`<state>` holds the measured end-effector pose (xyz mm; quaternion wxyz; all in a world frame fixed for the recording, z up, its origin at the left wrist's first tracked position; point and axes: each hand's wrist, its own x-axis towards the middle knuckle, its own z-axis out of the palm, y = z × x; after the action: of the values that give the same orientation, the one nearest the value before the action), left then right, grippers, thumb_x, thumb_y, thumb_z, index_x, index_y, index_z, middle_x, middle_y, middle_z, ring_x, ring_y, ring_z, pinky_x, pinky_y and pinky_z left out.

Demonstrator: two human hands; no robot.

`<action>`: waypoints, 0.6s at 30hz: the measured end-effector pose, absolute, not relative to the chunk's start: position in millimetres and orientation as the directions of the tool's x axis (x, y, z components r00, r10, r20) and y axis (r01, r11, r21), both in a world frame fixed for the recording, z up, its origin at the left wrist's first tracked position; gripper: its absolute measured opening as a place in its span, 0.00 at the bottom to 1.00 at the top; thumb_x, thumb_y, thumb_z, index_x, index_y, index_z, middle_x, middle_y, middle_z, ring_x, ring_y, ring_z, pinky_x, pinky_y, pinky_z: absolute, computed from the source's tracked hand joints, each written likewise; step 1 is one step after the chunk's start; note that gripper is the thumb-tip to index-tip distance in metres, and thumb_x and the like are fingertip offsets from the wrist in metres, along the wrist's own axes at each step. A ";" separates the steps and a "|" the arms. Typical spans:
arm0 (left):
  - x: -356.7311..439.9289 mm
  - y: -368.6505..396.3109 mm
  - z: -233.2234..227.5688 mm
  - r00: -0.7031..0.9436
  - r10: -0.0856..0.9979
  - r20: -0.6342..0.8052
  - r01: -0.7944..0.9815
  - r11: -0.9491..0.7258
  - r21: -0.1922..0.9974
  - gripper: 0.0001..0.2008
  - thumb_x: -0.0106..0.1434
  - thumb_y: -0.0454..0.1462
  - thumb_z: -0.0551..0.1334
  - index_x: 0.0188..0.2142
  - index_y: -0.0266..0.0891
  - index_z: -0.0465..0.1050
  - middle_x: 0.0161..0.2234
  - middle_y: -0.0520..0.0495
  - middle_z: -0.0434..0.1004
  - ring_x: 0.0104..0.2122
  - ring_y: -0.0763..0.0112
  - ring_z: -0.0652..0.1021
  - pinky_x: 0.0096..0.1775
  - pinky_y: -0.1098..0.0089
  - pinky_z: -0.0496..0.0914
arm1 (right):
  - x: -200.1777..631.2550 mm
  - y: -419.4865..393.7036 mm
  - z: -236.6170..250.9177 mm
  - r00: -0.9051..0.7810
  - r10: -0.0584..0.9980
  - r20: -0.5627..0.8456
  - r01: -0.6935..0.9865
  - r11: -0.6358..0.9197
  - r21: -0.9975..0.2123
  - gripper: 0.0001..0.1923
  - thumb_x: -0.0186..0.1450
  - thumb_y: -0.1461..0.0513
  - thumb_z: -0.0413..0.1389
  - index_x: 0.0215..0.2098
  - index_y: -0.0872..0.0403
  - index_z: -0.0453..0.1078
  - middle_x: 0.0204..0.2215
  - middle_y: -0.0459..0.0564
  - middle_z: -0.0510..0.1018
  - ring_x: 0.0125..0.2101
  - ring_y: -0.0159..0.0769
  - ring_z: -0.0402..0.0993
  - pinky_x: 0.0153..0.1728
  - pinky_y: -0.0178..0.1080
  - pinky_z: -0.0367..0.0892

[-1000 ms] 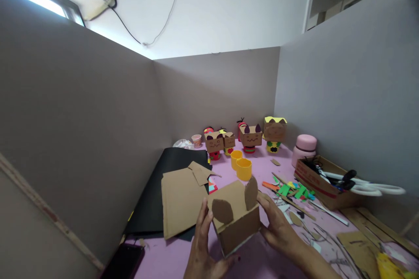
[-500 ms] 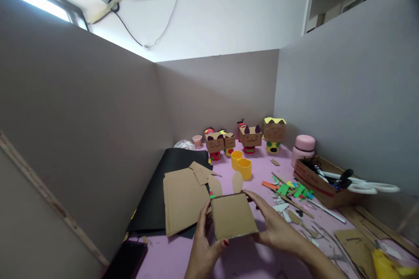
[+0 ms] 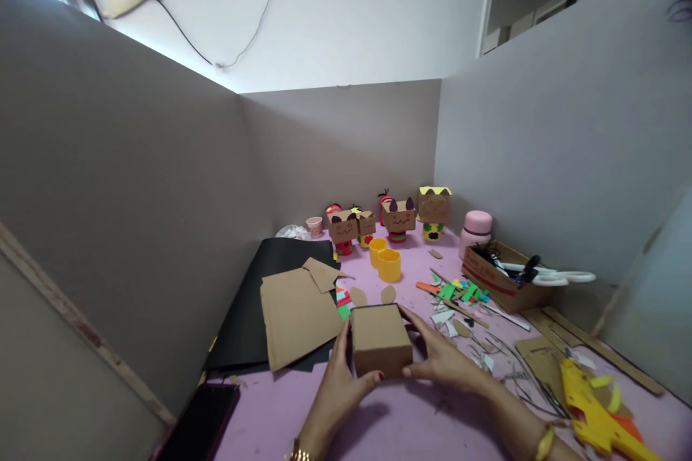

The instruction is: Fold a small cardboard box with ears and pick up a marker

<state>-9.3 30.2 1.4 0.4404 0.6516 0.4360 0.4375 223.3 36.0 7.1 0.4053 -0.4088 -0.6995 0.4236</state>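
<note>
Your left hand [image 3: 342,383] and right hand [image 3: 440,359], both half-curled, hold a small brown cardboard box [image 3: 381,331] from either side at the pink bench [image 3: 270,410]'s near middle; yellow open cylinders [image 3: 389,268] stand beyond.

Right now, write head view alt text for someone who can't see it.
The left hand and right hand hold a cardboard box between them at a pink table. Beyond stand yellow cylinders and cat-faced figures; a yellow glue gun lies at right.
</note>
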 end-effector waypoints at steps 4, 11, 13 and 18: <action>-14.3 31.2 3.1 0.275 0.948 0.162 0.176 -0.215 0.961 0.57 0.46 0.40 0.74 0.67 0.35 0.41 0.68 0.32 0.42 0.66 0.50 0.48 0.64 0.53 0.41 | 224.6 36.0 -7.6 -0.327 0.916 0.234 0.164 0.299 -0.940 0.55 0.50 0.56 0.66 0.68 0.54 0.42 0.66 0.60 0.52 0.62 0.50 0.54 0.61 0.52 0.50; -25.2 42.4 1.7 0.404 0.895 0.189 -0.030 -0.194 0.981 0.52 0.49 0.43 0.73 0.67 0.41 0.45 0.68 0.39 0.45 0.66 0.55 0.50 0.64 0.58 0.45 | 231.1 34.1 -9.1 -0.344 0.908 0.238 0.134 0.299 -0.945 0.53 0.53 0.51 0.66 0.68 0.54 0.43 0.66 0.62 0.50 0.64 0.51 0.50 0.63 0.54 0.45; -25.6 42.4 5.0 0.436 0.876 0.206 -0.088 -0.187 0.978 0.47 0.50 0.43 0.72 0.65 0.44 0.51 0.68 0.41 0.48 0.66 0.56 0.52 0.64 0.58 0.47 | 232.5 33.4 -6.4 -0.368 0.895 0.252 0.112 0.311 -0.944 0.51 0.54 0.52 0.66 0.67 0.54 0.45 0.66 0.61 0.51 0.65 0.48 0.48 0.64 0.52 0.44; -23.8 42.1 10.1 0.446 0.873 0.198 -0.147 -0.148 0.978 0.42 0.52 0.39 0.72 0.63 0.48 0.57 0.67 0.44 0.50 0.65 0.54 0.53 0.64 0.55 0.49 | 233.9 35.9 -4.7 -0.394 0.881 0.261 0.027 0.295 -0.955 0.52 0.52 0.51 0.67 0.67 0.53 0.47 0.65 0.60 0.55 0.63 0.47 0.54 0.62 0.49 0.50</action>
<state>-23.8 42.1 10.1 0.5832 0.6186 0.2935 0.4371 233.9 35.9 -4.7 0.4360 -0.3360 -0.6762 0.4897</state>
